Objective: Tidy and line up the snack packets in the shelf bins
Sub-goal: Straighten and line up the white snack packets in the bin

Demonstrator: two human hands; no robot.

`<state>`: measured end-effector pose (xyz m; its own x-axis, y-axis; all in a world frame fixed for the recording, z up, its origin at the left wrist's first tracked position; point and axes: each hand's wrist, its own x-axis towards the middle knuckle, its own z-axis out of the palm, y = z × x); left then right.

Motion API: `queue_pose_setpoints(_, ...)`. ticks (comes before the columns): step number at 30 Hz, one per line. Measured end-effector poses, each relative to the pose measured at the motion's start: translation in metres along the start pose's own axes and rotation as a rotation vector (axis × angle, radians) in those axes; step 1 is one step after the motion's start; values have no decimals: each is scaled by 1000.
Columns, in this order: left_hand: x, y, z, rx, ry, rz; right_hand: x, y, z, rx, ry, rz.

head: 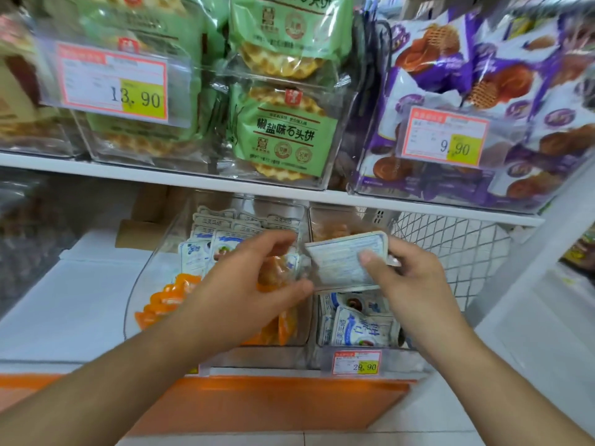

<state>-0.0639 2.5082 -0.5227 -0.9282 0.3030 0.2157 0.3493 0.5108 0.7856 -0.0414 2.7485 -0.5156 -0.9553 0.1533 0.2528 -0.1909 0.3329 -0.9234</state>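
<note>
Over the clear bin (141,284) of orange packets (164,300), our left hand (254,278) curls, pinching a clear-wrapped snack (273,268). Just right, our right hand (409,278) grips a pale blue-white packet (341,262) above the blue-white packets (360,326) in the neighbouring bin.

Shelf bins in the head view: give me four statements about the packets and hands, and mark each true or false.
1. The right hand holds a pale blue packet. True.
2. The orange packets lie in the right-hand lower bin. False: they lie in the left lower bin.
3. The price tag on the lower bin reads 29.90. True.
4. The purple packets are on the lower shelf. False: on the upper shelf.
</note>
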Motion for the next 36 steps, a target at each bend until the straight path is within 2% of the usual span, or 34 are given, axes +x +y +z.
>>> queue_pose_setpoints(3,0,12,4,-164,-38,-54,-8,-13,14,86,-114,25)
queue_pose_setpoints(5,3,11,0,-94,18,-50,-5,-14,20,58,-137,31)
queue_pose_setpoints(8,13,-2,-18,42,190,-96,7,3,8,-163,-172,108)
queue_pose_setpoints(10,22,-18,-33,172,268,-139,13,22,-4,-416,-306,160)
queue_pose_setpoints(12,29,-40,-38,348,257,-178,14,39,-12,-645,-475,201)
queue_pose_setpoints(14,32,-55,-38,440,230,-156,17,49,-14,-775,-538,169)
queue_pose_setpoints(18,24,-46,-25,311,157,-20,20,59,-12,-867,-511,129)
queue_pose_setpoints(21,14,-24,-12,201,69,73,19,43,-16,-712,-326,133)
queue_pose_setpoints(25,1,-4,4,109,-13,87,15,2,-13,-111,-19,133)
queue_pose_setpoints(27,-4,6,10,-71,-79,13,10,-8,-1,123,19,152)
queue_pose_setpoints(29,-5,12,14,-280,-115,-80,5,-11,16,239,-17,187)
queue_pose_setpoints(33,3,4,2,-220,26,-133,7,-11,34,249,-75,196)
queue_pose_setpoints(36,16,-7,-23,-80,165,-146,20,3,19,-11,-105,119)
